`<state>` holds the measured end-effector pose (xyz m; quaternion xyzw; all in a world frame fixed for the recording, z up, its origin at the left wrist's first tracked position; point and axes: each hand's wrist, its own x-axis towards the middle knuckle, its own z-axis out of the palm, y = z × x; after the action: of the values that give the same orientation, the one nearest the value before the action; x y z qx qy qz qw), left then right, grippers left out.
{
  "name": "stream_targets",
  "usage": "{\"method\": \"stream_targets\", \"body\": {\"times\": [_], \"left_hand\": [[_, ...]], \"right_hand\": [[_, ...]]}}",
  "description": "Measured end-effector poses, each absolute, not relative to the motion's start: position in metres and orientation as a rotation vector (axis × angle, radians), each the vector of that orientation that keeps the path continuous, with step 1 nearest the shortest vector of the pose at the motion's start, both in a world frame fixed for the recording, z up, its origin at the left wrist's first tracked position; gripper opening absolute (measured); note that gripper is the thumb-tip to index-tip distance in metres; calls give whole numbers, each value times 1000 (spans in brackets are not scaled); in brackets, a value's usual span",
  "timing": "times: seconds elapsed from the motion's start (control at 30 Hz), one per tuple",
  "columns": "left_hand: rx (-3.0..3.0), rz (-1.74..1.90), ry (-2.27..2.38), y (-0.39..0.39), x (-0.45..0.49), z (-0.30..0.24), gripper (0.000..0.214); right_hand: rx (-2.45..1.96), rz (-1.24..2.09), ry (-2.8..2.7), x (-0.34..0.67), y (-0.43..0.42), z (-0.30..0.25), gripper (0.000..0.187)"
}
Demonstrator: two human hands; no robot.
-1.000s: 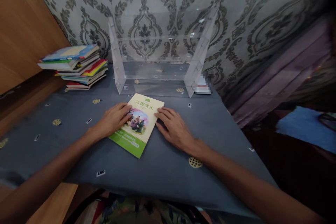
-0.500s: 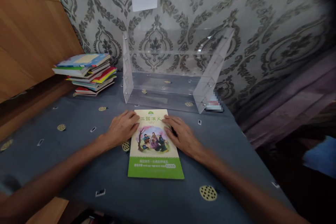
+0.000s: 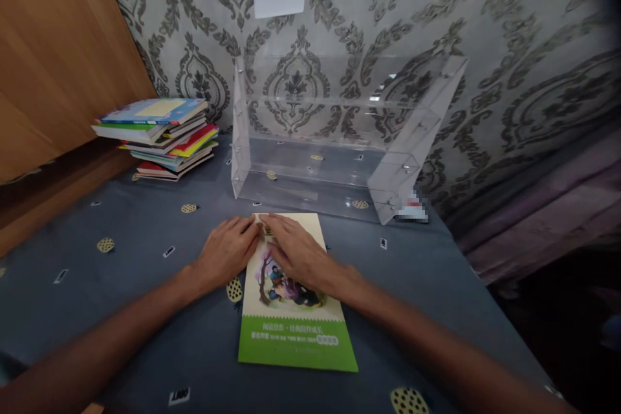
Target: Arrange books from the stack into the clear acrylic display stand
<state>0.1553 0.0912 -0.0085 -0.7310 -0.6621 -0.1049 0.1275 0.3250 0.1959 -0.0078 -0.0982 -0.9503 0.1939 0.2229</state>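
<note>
A paperback book (image 3: 295,344) with a cream and green cover lies flat on the blue patterned tablecloth, its painted scene partly covered. My left hand (image 3: 227,247) rests at the book's upper left edge, palm down, fingers stretched out and fingertips touching the corner. Across the upper part of the cover lies my right hand (image 3: 301,255), its fingers extended to the left and almost meeting the left fingertips. Neither hand grips the book. The title is mostly hidden under the right hand.
Behind the book stands a clear acrylic shelf rack (image 3: 398,162) against the patterned wall. A stack of several books (image 3: 165,136) is at the back left, beside a wooden cabinet (image 3: 63,65). A small blurred item (image 3: 412,210) sits by the rack's right foot. A curtain (image 3: 538,200) hangs at right.
My right hand has moved left from the book's right edge onto its upper cover, close to my left hand. My left hand stays at the left edge. The view has shifted slightly.
</note>
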Motion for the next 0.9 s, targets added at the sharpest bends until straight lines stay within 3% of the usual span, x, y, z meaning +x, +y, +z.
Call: {"method": "stream_targets", "body": {"times": [0.3, 0.9], "left_hand": [[-2198, -366, -1912, 91, 149, -10, 26], [-2218, -476, -1873, 90, 145, -11, 29]], "right_hand": [[-314, 529, -2719, 304, 195, -10, 45], [-694, 574, -2463, 389, 232, -28, 38]]}}
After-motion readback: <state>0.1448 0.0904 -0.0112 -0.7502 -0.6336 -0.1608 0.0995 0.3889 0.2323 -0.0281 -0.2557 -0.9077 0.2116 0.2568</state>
